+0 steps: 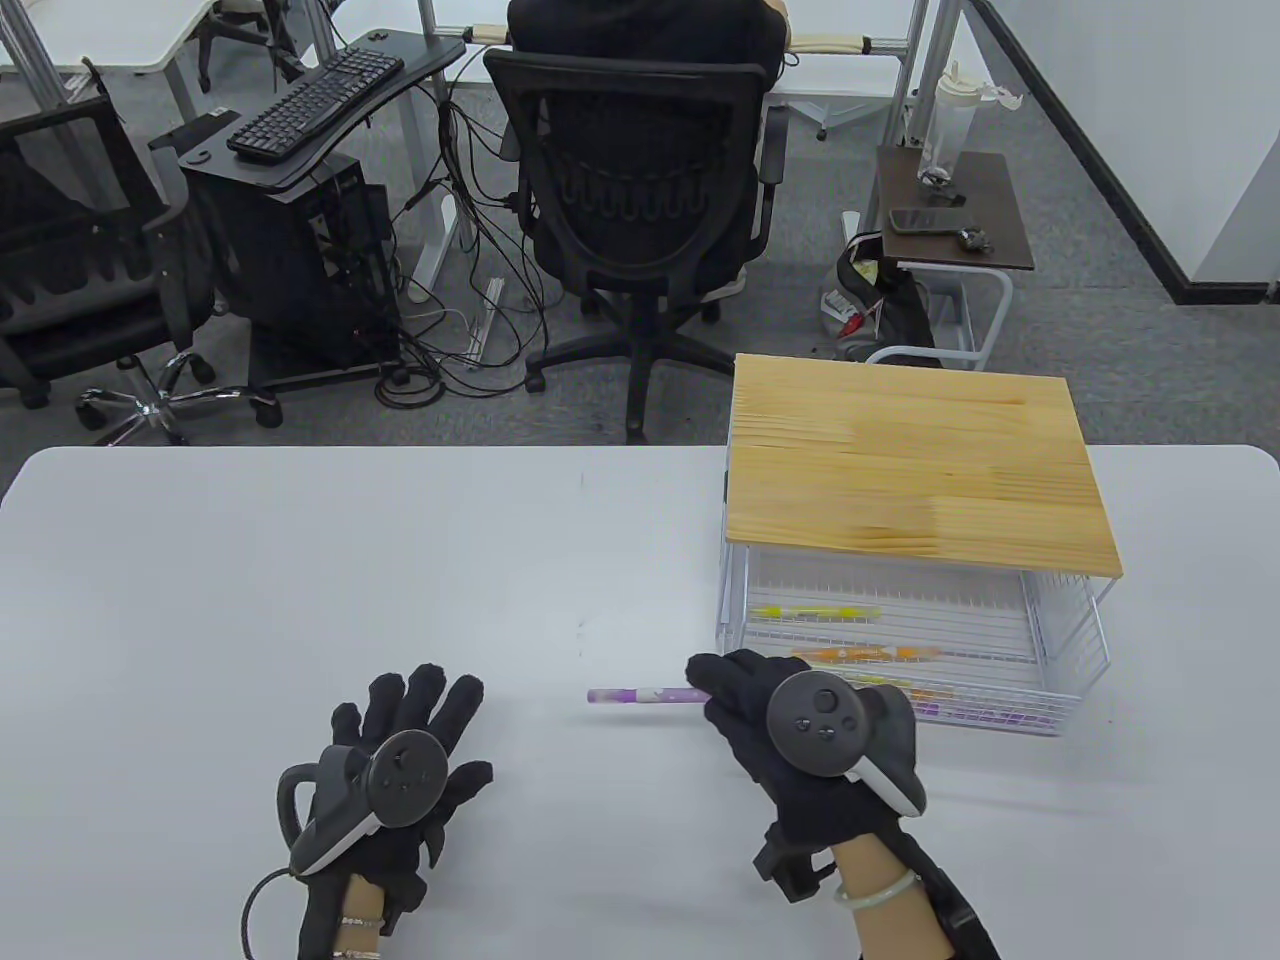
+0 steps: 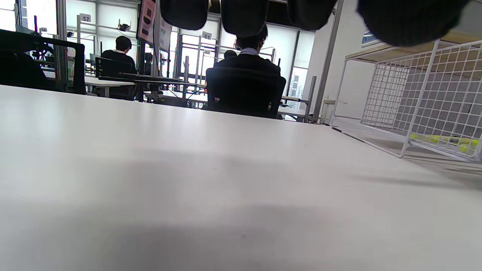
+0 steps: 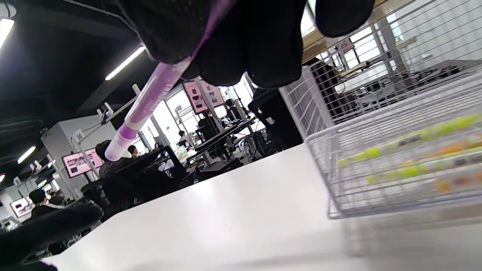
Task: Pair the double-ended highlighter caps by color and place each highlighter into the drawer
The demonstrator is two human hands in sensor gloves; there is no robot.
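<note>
1. Highlighter, purple: we hold it in our right hand, fingers curled round one end, the rest of the barrel pointing left. It sits above the table, just left of the open drawer.
2. We judge it light and stiff, a smooth plastic barrel that could slip or roll if let go carelessly. Its caps are press-fit, so a pull on an end might pop one off.
3. Holding nearer the middle of the barrel would give us better control than the end hold we have now, and it would keep our fingers off the caps.
4. Our left hand rests flat on the table, fingers spread and straight, holding nothing, well apart from the highlighter.
5. Counting: one highlighter in hand. In the wire drawer, under the wooden top, we see one yellow highlighter, one orange highlighter and a purple one along the front wall. Another may lie partly hidden behind our right hand; we cannot tell.
6. We see no loose caps on the table, and no other highlighters outside the drawer.
</note>
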